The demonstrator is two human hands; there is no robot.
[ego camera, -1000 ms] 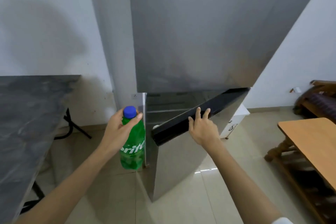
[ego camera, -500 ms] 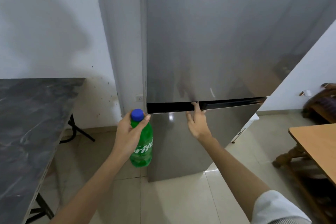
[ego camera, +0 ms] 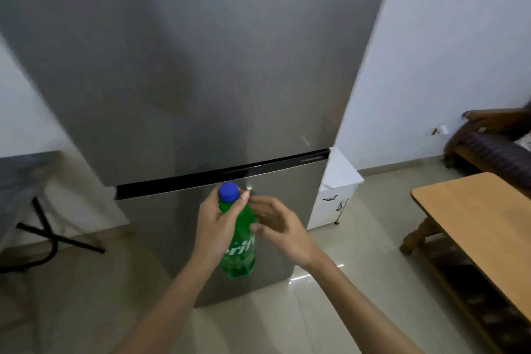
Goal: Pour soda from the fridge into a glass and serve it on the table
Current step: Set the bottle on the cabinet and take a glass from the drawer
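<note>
My left hand (ego camera: 215,224) grips a green soda bottle (ego camera: 240,244) with a blue cap (ego camera: 228,191) by its neck, holding it upright in front of the fridge. My right hand (ego camera: 278,227) hovers open just to the right of the bottle, fingers spread, thumb near the bottle's side. The tall steel fridge (ego camera: 201,66) stands straight ahead with both doors shut. A wooden table (ego camera: 474,224) is at the right. No glass is in view.
A dark marble counter (ego camera: 20,175) on black legs stands at the left. A small white cabinet (ego camera: 336,190) sits beside the fridge on the right. A dark wooden bench (ego camera: 488,144) is at the far right. Beige tiled floor lies below.
The lower fridge door swung shut. My right hand left the door and came to the bottle's side. My left hand brought the bottle to the middle, and the view turned right.
</note>
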